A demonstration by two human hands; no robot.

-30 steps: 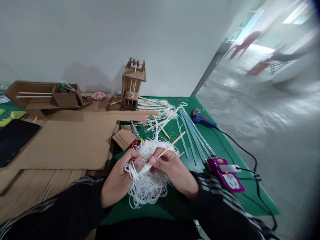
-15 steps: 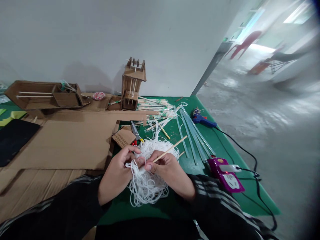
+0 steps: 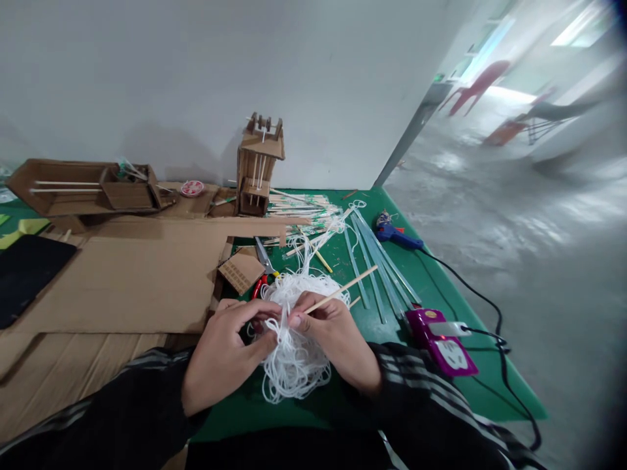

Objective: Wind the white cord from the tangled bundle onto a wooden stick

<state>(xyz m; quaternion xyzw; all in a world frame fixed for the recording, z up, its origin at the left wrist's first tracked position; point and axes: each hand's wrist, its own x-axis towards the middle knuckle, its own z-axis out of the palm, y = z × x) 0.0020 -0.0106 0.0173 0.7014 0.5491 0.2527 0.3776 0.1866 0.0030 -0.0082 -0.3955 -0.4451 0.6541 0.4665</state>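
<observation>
A tangled heap of thin white string (image 3: pixel 296 372) lies on the green table in front of me. My right hand (image 3: pixel 326 326) pinches a slim wooden stick (image 3: pixel 350 284) between thumb and fingers; the stick slants up to the right, its lower end hidden in the grip. Strands of the string gather close by its thumb. On the heap's left side, my left hand (image 3: pixel 235 346) curls its thumb and fingers about loops of the string, and its other fingers are partly hidden. Red-handled scissors (image 3: pixel 265 258) lie just beyond the left hand, partly under the string.
Behind the heap are a bundle of wooden sticks (image 3: pixel 298 203) and clear glue sticks (image 3: pixel 379 261). A blue glue gun (image 3: pixel 399 236) and a purple power socket (image 3: pixel 443 343) with cables stand right. Cardboard models (image 3: pixel 253 173) and a cardboard sheet (image 3: pixel 147 274) lie left.
My left hand has moved slightly left and down, its thumb and forefinger farther apart. The stick in my right hand has shifted a little to the right. Loops between the hands have changed shape.
</observation>
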